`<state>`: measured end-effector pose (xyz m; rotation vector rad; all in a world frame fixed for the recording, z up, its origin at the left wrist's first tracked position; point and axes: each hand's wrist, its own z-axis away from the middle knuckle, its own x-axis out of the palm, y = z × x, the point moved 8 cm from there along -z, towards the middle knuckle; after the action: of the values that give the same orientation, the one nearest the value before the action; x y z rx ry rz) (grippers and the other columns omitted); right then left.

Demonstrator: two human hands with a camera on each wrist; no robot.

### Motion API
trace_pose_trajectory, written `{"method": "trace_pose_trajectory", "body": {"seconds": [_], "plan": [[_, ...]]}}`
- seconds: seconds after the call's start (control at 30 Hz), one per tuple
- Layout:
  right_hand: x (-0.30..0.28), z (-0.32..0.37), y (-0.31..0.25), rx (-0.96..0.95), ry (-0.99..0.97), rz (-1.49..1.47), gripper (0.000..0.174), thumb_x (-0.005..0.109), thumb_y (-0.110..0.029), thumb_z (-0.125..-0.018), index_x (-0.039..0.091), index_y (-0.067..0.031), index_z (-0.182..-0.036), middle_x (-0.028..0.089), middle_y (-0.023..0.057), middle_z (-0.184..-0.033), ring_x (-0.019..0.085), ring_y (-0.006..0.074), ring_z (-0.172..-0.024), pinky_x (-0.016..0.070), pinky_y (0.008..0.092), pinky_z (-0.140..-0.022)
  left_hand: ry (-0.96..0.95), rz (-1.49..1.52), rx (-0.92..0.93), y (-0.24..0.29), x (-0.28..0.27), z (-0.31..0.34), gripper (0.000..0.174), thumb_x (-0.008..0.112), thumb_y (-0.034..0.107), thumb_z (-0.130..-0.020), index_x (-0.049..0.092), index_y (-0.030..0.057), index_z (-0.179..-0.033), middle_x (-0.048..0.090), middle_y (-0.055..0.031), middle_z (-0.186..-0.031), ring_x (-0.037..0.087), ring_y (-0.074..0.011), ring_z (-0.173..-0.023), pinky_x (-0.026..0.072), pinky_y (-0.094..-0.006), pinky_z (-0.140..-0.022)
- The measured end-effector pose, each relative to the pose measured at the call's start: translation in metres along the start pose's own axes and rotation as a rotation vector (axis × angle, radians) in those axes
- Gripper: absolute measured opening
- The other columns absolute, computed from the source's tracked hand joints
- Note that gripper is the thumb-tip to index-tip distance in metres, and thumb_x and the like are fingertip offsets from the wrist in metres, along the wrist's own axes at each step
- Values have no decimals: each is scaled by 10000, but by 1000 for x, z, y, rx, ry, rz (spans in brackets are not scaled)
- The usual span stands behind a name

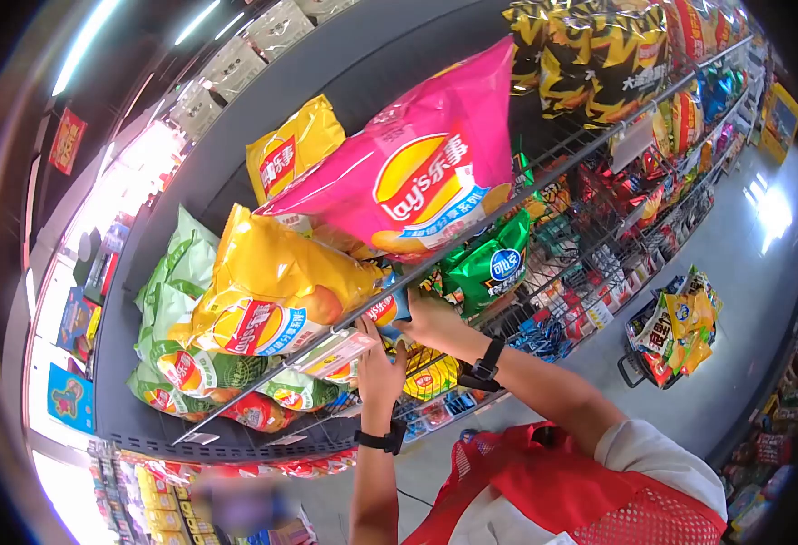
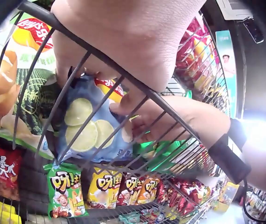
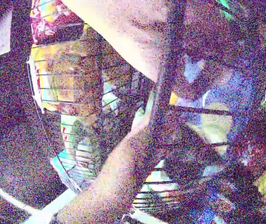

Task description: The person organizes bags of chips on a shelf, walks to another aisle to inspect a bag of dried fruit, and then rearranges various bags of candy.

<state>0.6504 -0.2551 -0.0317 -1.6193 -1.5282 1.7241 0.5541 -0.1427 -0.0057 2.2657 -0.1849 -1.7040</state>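
Observation:
A blue Lay's chip bag (image 2: 93, 123) with lime slices on its front sits behind the wire shelf front, between my two hands. My left hand (image 1: 383, 374) reaches up over the rail and grips the bag's upper part. From the other side my right hand (image 1: 440, 324) comes in behind the rail, its fingers curled at the bag's edge. In the head view most of the blue bag is hidden by the hands and neighbouring bags. A large yellow Lay's bag (image 1: 276, 272) stands left of the hands, and a big pink Lay's bag (image 1: 417, 173) rises above them. The right wrist view is very grainy.
A wire rail (image 1: 499, 224) with a price tag (image 1: 335, 354) runs along the shelf front. To the right hangs a green chip bag (image 1: 490, 263); pale green bags (image 1: 177, 291) stand at the left. A filled basket (image 1: 635, 368) sits on the floor.

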Motion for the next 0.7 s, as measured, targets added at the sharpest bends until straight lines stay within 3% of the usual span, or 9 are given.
{"method": "trace_pose_trajectory", "body": {"seconds": [0.1,0.27,0.33,0.37,0.43,0.5,0.53,0.63,0.7], "plan": [[-3,-2,-6,-81,43,3,537,759,-373,-834,568,59,-1088,689,247,-923,693,412,-856,557,479,-751,-49,27,-71,-1,-1,0,849,658,172,-918,170,-7,-1589,163,-255,-1651,233,-464,-1490,282,-486,-1199],[3,-3,6,1,44,0,574,757,-420,-830,576,53,-1101,671,262,-943,667,425,-903,541,495,-783,-119,53,-106,3,-4,1,834,653,196,-925,187,20,-1594,146,-246,-1659,196,-470,-1502,264,-497,-1204],[9,-1,11,-128,217,133,602,748,-424,-839,559,62,-1138,661,279,-979,665,428,-913,541,496,-785,-128,49,-104,1,-2,2,828,651,214,-930,193,81,-1607,142,-267,-1652,199,-483,-1496,305,-517,-1178],[8,1,8,-193,304,198,616,744,-426,-843,550,67,-1157,656,288,-998,665,430,-918,541,496,-786,-83,44,-84,0,-4,2,798,643,253,-934,228,70,-1591,257,-280,-1583,289,-485,-1434,339,-514,-1144],[19,-4,20,-176,213,64,666,725,-416,-868,486,96,-1221,642,318,-1052,668,432,-945,543,506,-791,8,34,-44,3,-8,3,756,629,333,-942,298,46,-1559,486,-307,-1444,469,-488,-1310,406,-508,-1077],[21,-3,21,-106,78,-68,675,724,-395,-874,457,108,-1236,642,322,-1061,674,427,-955,548,507,-785,-24,94,-115,-3,-4,4,756,632,344,-938,299,60,-1555,493,-317,-1429,471,-490,-1307,425,-522,-1056],[21,-1,22,-97,72,-80,736,743,-356,-879,381,76,-1351,653,339,-1037,663,468,-966,557,508,-805,-41,108,-132,-7,-1,5,758,633,348,-937,297,67,-1556,497,-321,-1422,476,-492,-1301,431,-527,-1049],[16,-1,20,-61,91,39,614,747,-370,-866,467,93,-1156,677,291,-855,693,447,-798,562,511,-671,-153,152,-209,-12,4,4,765,636,366,-934,289,102,-1562,526,-332,-1378,524,-509,-1235,464,-556,-996],[10,0,17,-51,109,21,600,729,-403,-879,470,76,-1132,673,283,-790,685,464,-760,558,524,-648,-196,156,-225,-12,5,4,766,636,372,-933,288,111,-1563,533,-332,-1369,541,-516,-1207,471,-565,-979]]}}
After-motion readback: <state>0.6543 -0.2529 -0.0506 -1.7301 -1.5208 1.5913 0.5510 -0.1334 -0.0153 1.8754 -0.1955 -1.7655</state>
